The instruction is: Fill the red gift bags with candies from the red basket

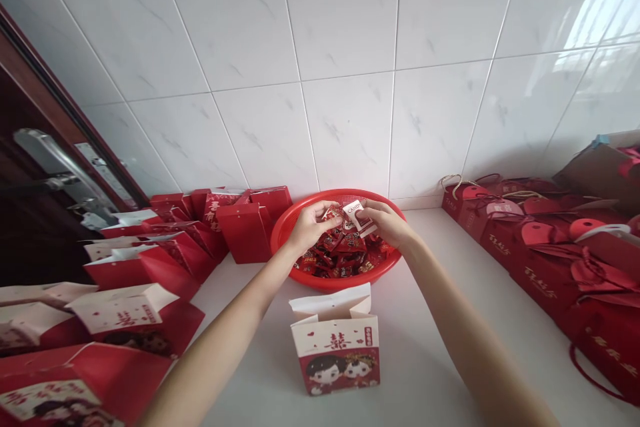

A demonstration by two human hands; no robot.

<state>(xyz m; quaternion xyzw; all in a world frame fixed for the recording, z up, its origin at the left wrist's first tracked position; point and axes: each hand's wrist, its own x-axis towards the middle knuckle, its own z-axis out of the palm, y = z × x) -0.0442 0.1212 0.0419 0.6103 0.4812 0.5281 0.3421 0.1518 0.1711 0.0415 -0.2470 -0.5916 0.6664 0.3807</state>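
Both of my hands are over a round red plastic basket (280,240) filled with wrapped candies (350,257), mostly red and dark. My left hand (315,221) pinches a small red-and-cream wrapped candy (331,215) between thumb and fingers. A white-and-red candy packet (353,208) printed "CANDY" is gripped in my right hand (384,219), close beside the other candy. Just in front of the basket, between my forearms, an upright paper gift bag (337,363) with two cartoon figures has its top open; its inside bottom is hidden from view.
Red and cream paper bags (145,267) stand in rows on the left, beside a dark door with a metal handle (65,160). Red gift boxes (525,260) with cords and ribbons line the right side. White tiled wall (345,127) rises behind the white counter (420,360).
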